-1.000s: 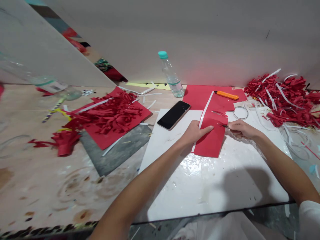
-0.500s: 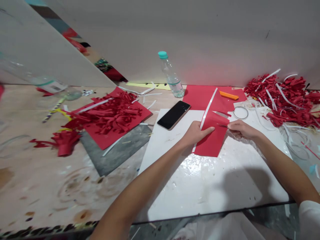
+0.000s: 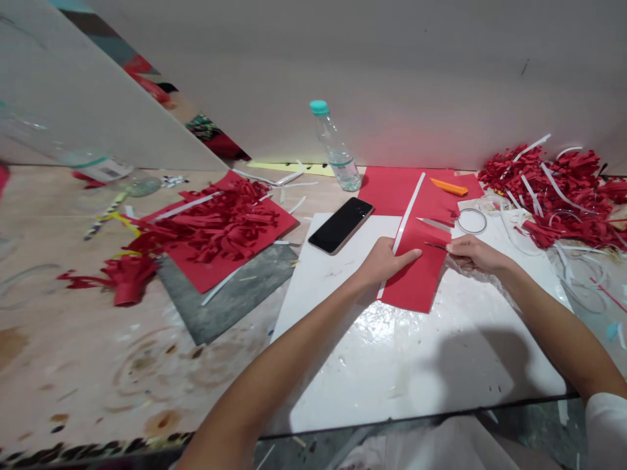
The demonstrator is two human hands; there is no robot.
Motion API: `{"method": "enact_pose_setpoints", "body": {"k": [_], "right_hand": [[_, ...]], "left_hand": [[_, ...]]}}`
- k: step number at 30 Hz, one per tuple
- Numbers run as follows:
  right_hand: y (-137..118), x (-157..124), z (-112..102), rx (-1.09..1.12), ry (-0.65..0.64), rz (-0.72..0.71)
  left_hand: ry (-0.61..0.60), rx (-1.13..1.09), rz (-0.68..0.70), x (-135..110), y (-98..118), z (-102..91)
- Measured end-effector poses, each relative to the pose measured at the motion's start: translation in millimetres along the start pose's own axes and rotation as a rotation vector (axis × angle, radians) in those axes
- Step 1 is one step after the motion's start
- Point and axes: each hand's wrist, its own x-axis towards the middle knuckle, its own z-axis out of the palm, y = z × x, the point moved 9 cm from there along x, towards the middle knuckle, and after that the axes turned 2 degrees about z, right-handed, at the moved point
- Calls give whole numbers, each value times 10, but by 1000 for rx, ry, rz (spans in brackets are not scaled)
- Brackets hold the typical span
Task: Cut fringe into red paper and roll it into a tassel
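At the far left of the worktop [image 3: 93, 365], a clear labelled bottle [image 3: 105, 171] is seen, with a red fringed paper tube [image 3: 128, 284] placed nearer the front edge. Next, a heap of red fringed paper [image 3: 210, 230] is spread over a red sheet, by which a dark grey board [image 3: 228, 307] is partly covered. Farther right, a black-screened phone [image 3: 341, 225] is laid across the edge of a white board [image 3: 416, 385], and a teal-capped bottle [image 3: 343, 163] is stood behind it. Over the white board, a red paper piece [image 3: 416, 277] is gripped along its white-striped left side by the left hand [image 3: 386, 261], closed with the thumb pressed on top. Slits are cut into the paper's right side. There, a thin dark blade [image 3: 435, 246] is held against the paper by the right hand [image 3: 467, 253], its fingers curled tight and the handle hidden. Behind, an orange cutter [image 3: 448, 187] is rested on red paper. A clear ring [image 3: 471, 220] is placed just beyond the right hand, and a red fringed pile [image 3: 563, 189] is heaped at the far right.
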Motion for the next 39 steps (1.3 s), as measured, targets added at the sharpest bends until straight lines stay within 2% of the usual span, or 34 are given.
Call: {"method": "enact_pose_setpoints", "body": {"k": [13,22,28,32,39], "right_hand": [[-8,23,93,24,-25,-12],[-40,9,103,-18,-13,-32],[-73,-6,150,-19,15,-42],[-95,-11,151,-50,28,-68],[-109,-22,151,-96,5,-60]], "left_hand": [[-39,25,29,-33,68,114],[-42,73,12,-27,58,111],[-86,-25,-42,-50,29,194],[-73,-57,-80,-78,17,209],[-81,-63,-77,-101,43,226]]}}
